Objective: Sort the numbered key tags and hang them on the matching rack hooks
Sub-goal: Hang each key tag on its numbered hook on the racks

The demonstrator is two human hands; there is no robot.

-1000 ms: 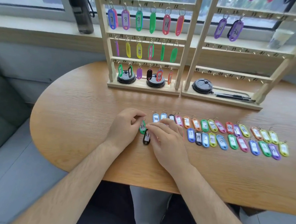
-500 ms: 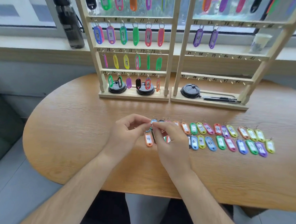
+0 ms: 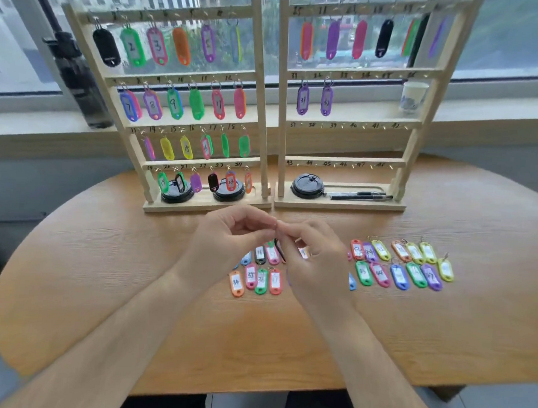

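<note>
Pinching together above the desk [image 3: 102,273], the left hand [image 3: 228,236] and right hand [image 3: 316,262] are holding, with curled fingers [image 3: 254,217], what seems to be the ring of a dark key tag [image 3: 280,252], which is dangling between them. Loose tags [image 3: 398,274] are lying in rows below; the racks [image 3: 261,116] are standing behind.

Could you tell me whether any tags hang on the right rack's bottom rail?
No, nothing hangs from the bottom rail of the right rack.
</note>
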